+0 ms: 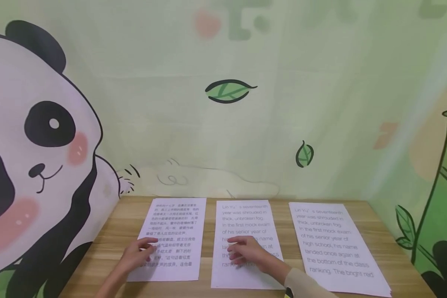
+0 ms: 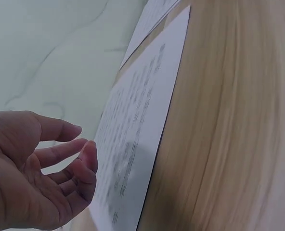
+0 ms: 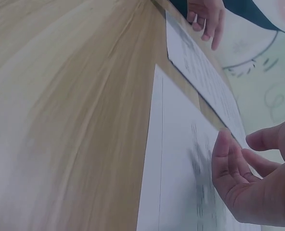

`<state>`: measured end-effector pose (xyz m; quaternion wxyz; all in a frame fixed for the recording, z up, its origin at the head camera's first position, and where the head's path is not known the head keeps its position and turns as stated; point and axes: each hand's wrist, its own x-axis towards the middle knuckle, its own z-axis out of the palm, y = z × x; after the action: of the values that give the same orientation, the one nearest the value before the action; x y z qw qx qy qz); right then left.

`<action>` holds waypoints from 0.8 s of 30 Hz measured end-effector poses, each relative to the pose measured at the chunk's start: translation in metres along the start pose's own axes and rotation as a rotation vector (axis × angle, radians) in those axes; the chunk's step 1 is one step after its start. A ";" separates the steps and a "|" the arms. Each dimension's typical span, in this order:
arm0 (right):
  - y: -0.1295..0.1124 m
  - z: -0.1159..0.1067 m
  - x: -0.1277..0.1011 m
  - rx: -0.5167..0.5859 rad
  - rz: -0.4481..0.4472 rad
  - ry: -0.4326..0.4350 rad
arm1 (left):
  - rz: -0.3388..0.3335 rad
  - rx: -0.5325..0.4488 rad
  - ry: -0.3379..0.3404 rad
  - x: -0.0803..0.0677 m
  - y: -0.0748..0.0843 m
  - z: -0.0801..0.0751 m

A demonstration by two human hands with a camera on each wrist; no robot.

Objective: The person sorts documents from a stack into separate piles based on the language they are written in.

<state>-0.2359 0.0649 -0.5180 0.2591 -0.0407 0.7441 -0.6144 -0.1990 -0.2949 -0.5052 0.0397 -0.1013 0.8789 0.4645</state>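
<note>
Three printed paper stacks lie in a row on a wood-grain table point(image 1: 205, 269). Over the lower part of the left stack point(image 1: 180, 231), printed in Chinese characters, hovers my left hand point(image 1: 135, 254), its fingers loosely bent and holding nothing. My right hand point(image 1: 247, 251) hangs above the middle stack point(image 1: 246, 219), printed in English, and covers some of its words. That hand's fingers are also loosely bent around nothing. In the left wrist view, a gap separates the left hand point(image 2: 46, 168) from the paper point(image 2: 137, 110). To the right lies another English stack point(image 1: 329, 244), with neither hand on it.
Behind the table hangs a pale green backdrop point(image 1: 164, 111) printed with a panda point(image 1: 41, 165), leaves and a bamboo stalk point(image 1: 441, 198). The table's back edge meets it. Sheets in the right stack are slightly fanned at the lower corner.
</note>
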 end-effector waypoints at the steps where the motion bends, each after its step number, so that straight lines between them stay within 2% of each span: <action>1: 0.002 -0.005 -0.003 -0.007 0.002 0.007 | 0.010 0.003 -0.015 -0.001 0.003 0.005; 5: 0.007 -0.026 -0.013 -0.029 0.013 0.036 | 0.021 -0.002 -0.083 -0.004 0.015 0.025; 9: 0.011 -0.046 -0.024 -0.032 0.031 0.082 | 0.034 -0.005 -0.180 -0.007 0.026 0.046; 14: 0.021 -0.071 -0.037 0.003 0.064 0.116 | 0.137 -0.026 -0.303 -0.009 0.037 0.070; 18: 0.024 -0.088 -0.047 -0.029 0.093 0.177 | 0.198 -0.048 -0.355 -0.011 0.045 0.087; 22: 0.029 -0.101 -0.053 -0.066 0.149 0.270 | 0.204 -0.067 -0.393 -0.012 0.051 0.101; 24: 0.033 -0.106 -0.056 -0.061 0.168 0.287 | 0.219 -0.070 -0.399 -0.011 0.053 0.108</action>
<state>-0.2255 0.1883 -0.5182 0.1993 0.1018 0.7926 -0.5672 -0.2026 -0.1760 -0.5219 0.1583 0.0873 0.8428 0.5070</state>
